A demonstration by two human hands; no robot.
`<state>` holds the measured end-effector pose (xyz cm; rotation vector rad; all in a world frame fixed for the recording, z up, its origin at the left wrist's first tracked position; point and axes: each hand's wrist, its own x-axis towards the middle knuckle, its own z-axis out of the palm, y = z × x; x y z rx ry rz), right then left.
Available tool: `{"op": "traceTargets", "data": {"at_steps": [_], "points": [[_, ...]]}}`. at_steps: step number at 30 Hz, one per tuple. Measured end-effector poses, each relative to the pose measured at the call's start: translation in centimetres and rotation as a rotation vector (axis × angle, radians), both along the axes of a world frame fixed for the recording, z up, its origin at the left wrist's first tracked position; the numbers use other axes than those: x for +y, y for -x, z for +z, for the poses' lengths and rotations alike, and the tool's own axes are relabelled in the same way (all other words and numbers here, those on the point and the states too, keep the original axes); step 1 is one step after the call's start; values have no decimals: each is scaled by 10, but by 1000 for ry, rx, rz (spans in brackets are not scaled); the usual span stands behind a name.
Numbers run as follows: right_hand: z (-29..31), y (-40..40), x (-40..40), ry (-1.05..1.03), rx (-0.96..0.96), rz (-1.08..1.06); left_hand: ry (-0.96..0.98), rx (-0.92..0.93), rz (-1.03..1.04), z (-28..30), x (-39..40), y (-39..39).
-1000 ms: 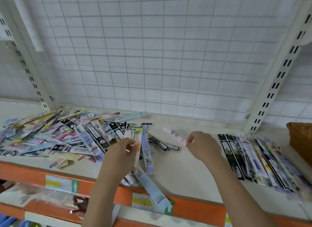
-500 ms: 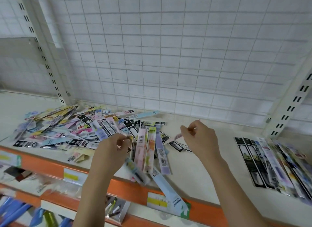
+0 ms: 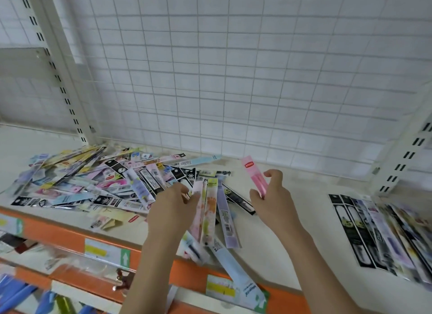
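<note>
A: Thing in hand?

B: Pink packet [image 3: 254, 175], long and narrow, red label at its top end. It is held off the shelf and tilted, top end pointing toward the back. Right hand [image 3: 273, 201] pinches its lower end between thumb and fingers. The forefinger curls free above it.

A: Other hand?

B: Left hand [image 3: 173, 208], fingers curled, pinching a fan of packets [image 3: 205, 210] near their upper ends. A pale pink one and a yellow-green one with orange print show; any others beneath, count unclear. The fan hangs down toward the front of the shelf.

A: Do the hands touch?

B: No. They are apart, with a lilac packet [image 3: 228, 217] and a black packet [image 3: 240, 200] lying on the shelf between them.

A: What lies around?

B: Left of the left hand is a loose heap [image 3: 93, 185] of similar packets in many colours, crossing every way. It reaches the slotted upright [image 3: 58, 75] at the back left corner. A light blue packet [image 3: 240, 281] hangs over the orange front edge [image 3: 65, 232], just below the fan. Right of the right hand comes a bare stretch of the cream shelf [image 3: 292, 220]. Beyond it is a tidy row [image 3: 374, 232] of packets laid side by side, black ones at its left end, the far ones blurred.

A: Behind?

B: White wire grid [image 3: 233, 79] as the back panel. Price labels [image 3: 102, 249] sit on the orange front edge.
</note>
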<state>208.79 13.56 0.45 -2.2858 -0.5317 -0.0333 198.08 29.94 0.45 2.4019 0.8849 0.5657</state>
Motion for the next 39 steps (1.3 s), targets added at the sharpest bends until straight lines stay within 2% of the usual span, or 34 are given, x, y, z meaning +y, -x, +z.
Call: {"op": "traceTargets", "data": {"at_steps": [3, 7, 11, 15, 21, 25, 28, 33, 39], "points": [[-4, -1, -5, 70, 41, 3, -1, 281, 25, 1, -15, -9], [-10, 0, -7, 118, 47, 26, 61, 359, -26, -2, -17, -18], [-15, 1, -6, 135, 57, 36, 96, 248, -31, 1, -10, -21], [-16, -1, -5, 147, 45, 27, 138, -2, -114, 12, -2, -16], [-17, -3, -4, 93, 45, 24, 505, -449, -158, 43, -2, -2], [-16, -3, -4, 79, 29, 36, 692, -576, -228, 51, -6, 5], [-15, -2, -2, 84, 29, 39, 709, -578, -251, 47, -6, 7], [-15, 0, 8, 182, 45, 52, 811, -475, -120, 40, -4, 11], [-13, 14, 41, 365, 73, 104, 526, -411, -103, 27, 5, 19]]}}
